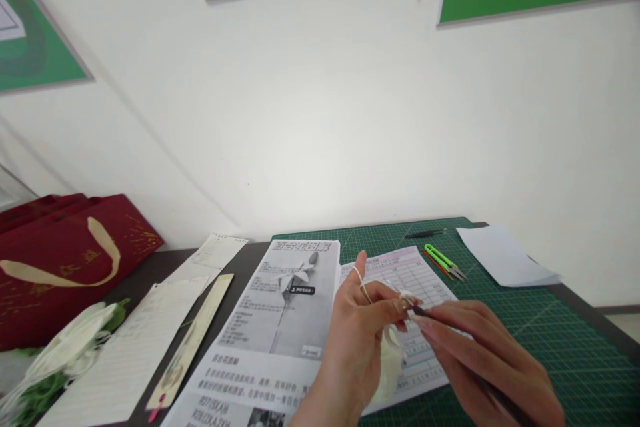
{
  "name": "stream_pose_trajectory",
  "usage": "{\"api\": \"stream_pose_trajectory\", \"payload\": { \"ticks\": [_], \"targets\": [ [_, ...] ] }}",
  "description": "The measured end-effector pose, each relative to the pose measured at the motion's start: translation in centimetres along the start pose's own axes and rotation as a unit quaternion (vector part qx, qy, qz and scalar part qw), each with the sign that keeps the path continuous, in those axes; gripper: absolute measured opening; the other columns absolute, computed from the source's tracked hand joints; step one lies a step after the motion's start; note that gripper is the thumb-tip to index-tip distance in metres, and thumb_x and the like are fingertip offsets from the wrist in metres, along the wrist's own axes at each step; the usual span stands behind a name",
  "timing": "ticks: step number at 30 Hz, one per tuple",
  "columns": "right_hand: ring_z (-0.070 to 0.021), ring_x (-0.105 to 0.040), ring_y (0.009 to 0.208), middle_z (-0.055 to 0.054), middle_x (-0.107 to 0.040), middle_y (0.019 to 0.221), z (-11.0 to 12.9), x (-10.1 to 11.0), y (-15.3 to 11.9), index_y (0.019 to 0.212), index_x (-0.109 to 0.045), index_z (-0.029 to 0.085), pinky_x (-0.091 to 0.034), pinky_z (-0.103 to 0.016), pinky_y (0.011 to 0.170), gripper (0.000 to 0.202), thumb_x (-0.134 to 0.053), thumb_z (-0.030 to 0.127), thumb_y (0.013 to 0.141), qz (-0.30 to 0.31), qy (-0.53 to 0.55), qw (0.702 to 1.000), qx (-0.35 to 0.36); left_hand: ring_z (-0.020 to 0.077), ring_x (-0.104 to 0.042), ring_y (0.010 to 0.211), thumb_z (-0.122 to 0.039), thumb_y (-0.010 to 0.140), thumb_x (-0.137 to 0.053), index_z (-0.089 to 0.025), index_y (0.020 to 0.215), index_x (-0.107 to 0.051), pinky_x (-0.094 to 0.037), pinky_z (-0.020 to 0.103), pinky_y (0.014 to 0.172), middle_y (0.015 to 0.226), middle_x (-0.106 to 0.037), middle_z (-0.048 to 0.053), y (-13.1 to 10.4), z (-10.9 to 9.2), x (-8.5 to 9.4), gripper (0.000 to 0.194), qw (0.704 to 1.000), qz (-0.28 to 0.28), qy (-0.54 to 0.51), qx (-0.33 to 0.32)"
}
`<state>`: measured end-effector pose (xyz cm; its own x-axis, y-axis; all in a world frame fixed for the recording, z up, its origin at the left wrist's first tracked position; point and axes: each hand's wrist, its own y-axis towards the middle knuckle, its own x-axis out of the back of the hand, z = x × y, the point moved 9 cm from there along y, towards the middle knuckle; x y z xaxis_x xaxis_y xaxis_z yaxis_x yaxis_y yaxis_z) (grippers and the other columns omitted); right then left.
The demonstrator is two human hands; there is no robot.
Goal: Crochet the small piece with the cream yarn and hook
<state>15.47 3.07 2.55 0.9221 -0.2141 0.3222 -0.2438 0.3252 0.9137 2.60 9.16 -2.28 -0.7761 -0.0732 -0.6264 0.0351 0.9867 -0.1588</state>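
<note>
My left hand point(355, 330) pinches a small piece of white crochet work point(410, 298) between thumb and fingertips. A strand of white yarn point(361, 282) loops over its raised index finger, and more white knitted or crocheted material point(389, 367) hangs below the palm. Closed like a pen grip, my right hand point(493, 347) holds a dark-handled crochet hook point(500, 401), whose tip meets the white piece at the left fingertips. The exact stitch there is hidden by the fingers. Beneath both hands lies a printed form point(443, 290), next to a printed flower pattern sheet point(265, 313).
A green cutting mat point(550, 330) carries green thread snips point(443, 260) and black tweezers point(425, 234). White paper point(505, 257) lies at right. Leftward are a bookmark-like strip point(193, 340), lined paper point(130, 340), white yarn point(75, 337) and red gift bags point(60, 267). A wall stands behind.
</note>
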Motion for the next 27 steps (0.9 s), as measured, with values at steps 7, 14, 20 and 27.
{"api": "stream_pose_trajectory", "payload": {
  "ticks": [7,14,20,27],
  "targets": [
    [-0.0206,-0.061,0.093,-0.011,-0.067,0.101,0.0,-0.5,0.7,0.116,-0.064,0.010,-0.058,-0.032,0.074,0.046,-0.057,-0.010,0.076,-0.009,0.011,1.000,-0.001,0.0100,-0.052,0.051,-0.002,0.061,-0.074,-0.002,0.147,-0.008,-0.038,0.024,0.060,0.051,-0.062,-0.007,-0.3,-0.5,0.0,0.109,0.999,-0.023,0.016,-0.037],
    [-0.0214,-0.061,0.093,-0.013,-0.067,0.102,0.0,-0.8,0.4,0.117,-0.063,0.007,-0.057,-0.033,0.075,0.046,-0.056,-0.011,0.075,-0.011,0.008,1.000,-0.002,0.0096,-0.048,0.053,-0.005,0.071,-0.071,-0.016,0.151,-0.004,-0.038,0.022,0.057,0.055,-0.060,-0.008,-1.0,-1.5,-0.3,0.104,0.989,-0.044,0.091,-0.110],
    [-0.0203,-0.062,0.089,-0.013,-0.069,0.095,0.5,-0.3,1.0,0.114,-0.063,0.007,-0.058,-0.032,0.072,0.044,-0.055,-0.011,0.075,-0.038,0.002,0.999,0.003,0.0108,-0.050,0.057,-0.009,0.075,-0.070,-0.023,0.151,0.000,-0.041,0.023,0.060,0.059,-0.060,-0.007,-1.0,-1.7,-0.4,0.105,0.979,-0.041,0.140,-0.146],
    [-0.0207,-0.067,0.084,-0.013,-0.072,0.090,0.4,0.3,1.5,0.110,-0.065,0.009,-0.059,-0.032,0.070,0.039,-0.056,-0.008,0.076,-0.053,-0.001,0.998,-0.014,0.0107,-0.053,0.057,-0.012,0.074,-0.071,-0.029,0.151,-0.009,-0.043,0.022,0.061,0.059,-0.061,-0.007,-1.1,-1.7,-0.4,0.101,0.976,-0.046,0.144,-0.156]
  ]
}}
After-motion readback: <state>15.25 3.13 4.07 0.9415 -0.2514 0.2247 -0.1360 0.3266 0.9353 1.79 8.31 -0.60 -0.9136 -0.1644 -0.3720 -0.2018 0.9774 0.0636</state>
